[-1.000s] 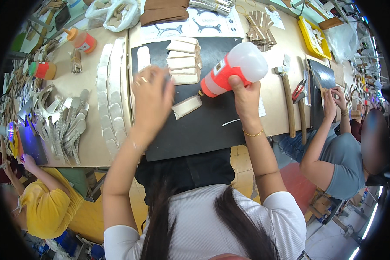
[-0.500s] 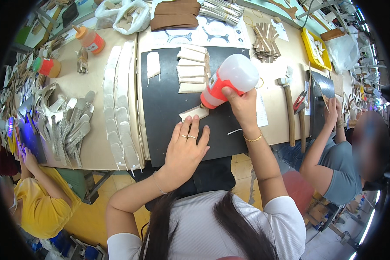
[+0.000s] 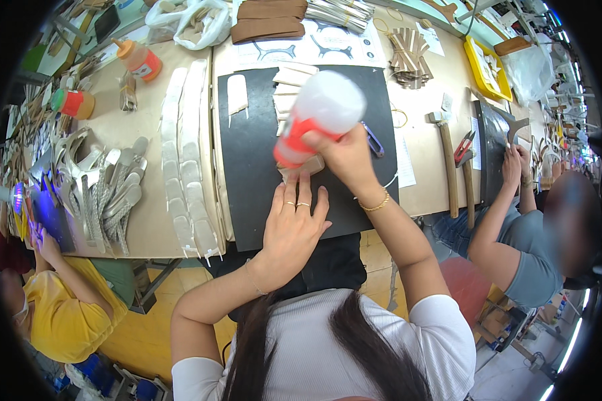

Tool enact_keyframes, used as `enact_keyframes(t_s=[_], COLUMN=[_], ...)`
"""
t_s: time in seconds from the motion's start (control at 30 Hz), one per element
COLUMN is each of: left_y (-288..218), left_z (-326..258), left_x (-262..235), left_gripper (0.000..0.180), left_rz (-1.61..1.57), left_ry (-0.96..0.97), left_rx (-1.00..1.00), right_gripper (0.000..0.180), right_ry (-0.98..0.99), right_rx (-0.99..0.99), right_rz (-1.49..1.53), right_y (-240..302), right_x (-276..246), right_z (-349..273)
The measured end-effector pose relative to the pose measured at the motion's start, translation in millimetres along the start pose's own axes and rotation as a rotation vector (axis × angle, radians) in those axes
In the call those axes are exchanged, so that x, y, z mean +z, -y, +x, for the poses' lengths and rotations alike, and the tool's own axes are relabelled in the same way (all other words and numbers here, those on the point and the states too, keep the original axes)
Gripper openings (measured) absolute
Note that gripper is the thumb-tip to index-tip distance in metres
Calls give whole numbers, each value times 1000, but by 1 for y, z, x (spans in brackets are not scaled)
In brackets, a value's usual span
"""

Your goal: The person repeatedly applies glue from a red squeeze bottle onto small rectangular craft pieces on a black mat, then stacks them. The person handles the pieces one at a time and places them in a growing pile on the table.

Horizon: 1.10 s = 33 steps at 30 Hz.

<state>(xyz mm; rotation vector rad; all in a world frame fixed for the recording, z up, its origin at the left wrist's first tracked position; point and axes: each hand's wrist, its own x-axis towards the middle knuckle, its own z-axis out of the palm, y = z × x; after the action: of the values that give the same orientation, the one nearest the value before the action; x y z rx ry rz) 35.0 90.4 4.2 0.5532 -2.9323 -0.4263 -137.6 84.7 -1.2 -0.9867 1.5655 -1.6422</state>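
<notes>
My right hand is wrapped round a translucent squeeze bottle with an orange-red label, tilted with its lower end toward the left. Beneath it, a small beige piece lies on the black mat. The bottle's tip is hidden or blurred. My left hand rests with fingers stretched out, the fingertips on the near edge of that piece. Farther back, several beige pieces overlap in a row, partly behind the bottle. A rounded pale piece with two thin ends lies to their left.
A blue-handled tool lies right of my right hand. Beyond the mat are a hammer, red-handled pliers and a yellow tray. Long pale strips lie at left. Co-workers sit on both sides.
My right hand has moved the bottle left along the beige piece, uncovering the blue-handled tool. My left hand stays by the piece, its fingers slightly shifted.
</notes>
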Motion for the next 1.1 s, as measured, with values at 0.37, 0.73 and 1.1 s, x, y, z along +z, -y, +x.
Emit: enact_keyframes(t_s=[0.37, 0.73, 1.1], left_y=[-1, 6, 55], left_z=[6, 13, 38], left_x=[-11, -19, -27], left_gripper=[55, 49, 27], left_rz=[-8, -60, -377], left_ry=[57, 58, -134], left_rx=[-10, 3, -142], right_gripper=[42, 44, 64], right_ry=[-166, -173, -370], right_rx=[-92, -139, -188], right_rz=[-21, -129, 188], right_y=[-6, -1, -13], right_x=[-46, -45, -44], right_z=[-15, -39, -57])
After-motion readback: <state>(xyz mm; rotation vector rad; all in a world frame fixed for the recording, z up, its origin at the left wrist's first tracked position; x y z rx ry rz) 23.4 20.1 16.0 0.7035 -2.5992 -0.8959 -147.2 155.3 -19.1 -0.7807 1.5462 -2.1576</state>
